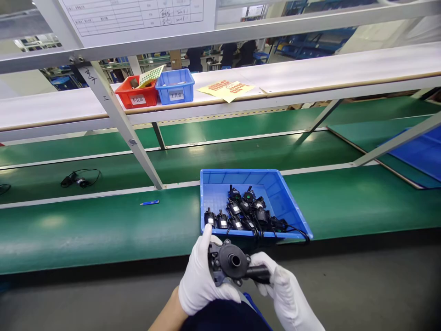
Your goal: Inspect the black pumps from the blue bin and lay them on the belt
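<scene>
A green surface (103, 230) runs crosswise in front of me, and grey floor (103, 299) shows below its near edge. Nearest, over my dark clothing (223, 317), my left grip (200, 276), white-gloved, is wrapped around the left side of a black part (225, 259), whose round face and central spout (235, 260) point up. My right grip (282, 285), gloved too, is closed about the tube (260, 273) on its right side. So the part sits between my two grips, just short of the blue tub (237, 175).

Inside that tub, right beyond my grips, lie similar black pieces (243, 209), several with white labels; their cables (298, 231) trail over the near rim. Left of the tub, past my left grip, a blue pen (149, 202) lies flat. Farther off on that side rests a cabled piece (81, 180).

Beyond, a white shelf (310, 73) carries a red bin (139, 97), a blue bin (175, 92) touching it, and yellow sticker sheets (225, 89) farther right. Past the shelf, people (228, 54) in dark clothes appear small.
</scene>
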